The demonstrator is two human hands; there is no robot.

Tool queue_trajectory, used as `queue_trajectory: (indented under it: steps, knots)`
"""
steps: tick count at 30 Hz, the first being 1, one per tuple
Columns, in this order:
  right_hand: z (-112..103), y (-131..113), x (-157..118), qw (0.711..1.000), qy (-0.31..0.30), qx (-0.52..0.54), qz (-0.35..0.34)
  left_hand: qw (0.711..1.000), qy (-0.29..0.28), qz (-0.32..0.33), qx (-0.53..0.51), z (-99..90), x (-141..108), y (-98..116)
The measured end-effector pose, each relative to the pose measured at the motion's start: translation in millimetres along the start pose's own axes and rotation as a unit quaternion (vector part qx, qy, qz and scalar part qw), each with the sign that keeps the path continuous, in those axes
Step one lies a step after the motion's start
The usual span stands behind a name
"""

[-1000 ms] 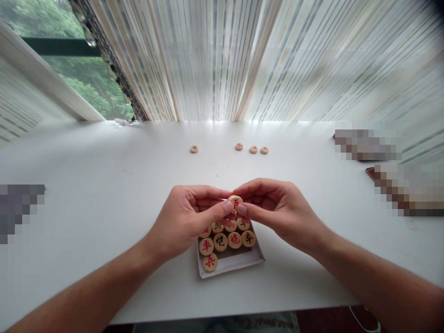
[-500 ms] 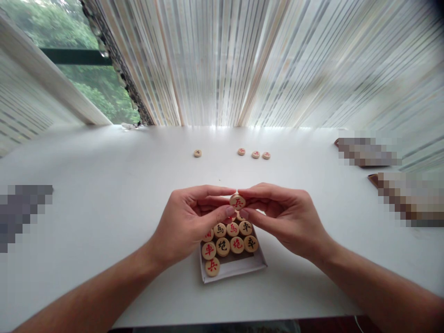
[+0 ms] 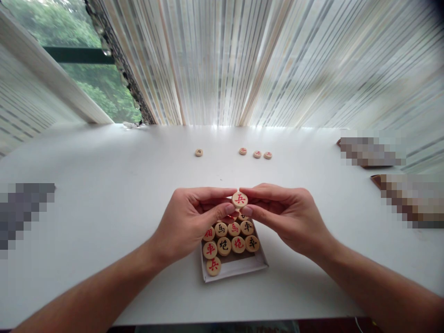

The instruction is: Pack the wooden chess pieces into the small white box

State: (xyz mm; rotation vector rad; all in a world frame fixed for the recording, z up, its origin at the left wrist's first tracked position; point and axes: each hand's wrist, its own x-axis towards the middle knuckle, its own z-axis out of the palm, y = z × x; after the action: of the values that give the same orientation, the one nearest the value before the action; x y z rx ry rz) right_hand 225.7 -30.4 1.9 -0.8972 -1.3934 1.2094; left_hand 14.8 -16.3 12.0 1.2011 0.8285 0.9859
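Observation:
A round wooden piece with a red character [image 3: 239,200] is pinched between the fingertips of my left hand [image 3: 194,222] and my right hand [image 3: 289,219], its marked face toward me. Beneath it, an open white box [image 3: 239,268] holds several round pieces in rows, some marked in red, others in black. One red-marked piece [image 3: 213,266] lies at the box's near left corner, alone in its row. My hands and the held piece hide the far part of the box.
On the white table [image 3: 104,185], a black-marked piece [image 3: 199,152] lies farther back, with three red-marked pieces [image 3: 257,154] to its right. Blurred flat objects are at the right [image 3: 409,199] and left edges [image 3: 24,208]. A striped curtain [image 3: 215,64] hangs behind.
The held piece has tilted so its red face shows more fully, and both hands still grip it. The whole view has shifted slightly.

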Motion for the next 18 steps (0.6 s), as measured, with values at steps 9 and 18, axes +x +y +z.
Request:
queue_trajectory:
  steps: [9,18]
  knots:
    - [-0.3,-3.6,0.5,1.000,-0.012,-0.003,0.028,0.996,-0.005,0.068,0.059,-0.8,-1.2,-1.7]
    - [-2.6,-7.2,2.0,0.995,-0.049,-0.033,0.081,0.997,0.000,0.040,0.071,0.7,-3.0,-0.4]
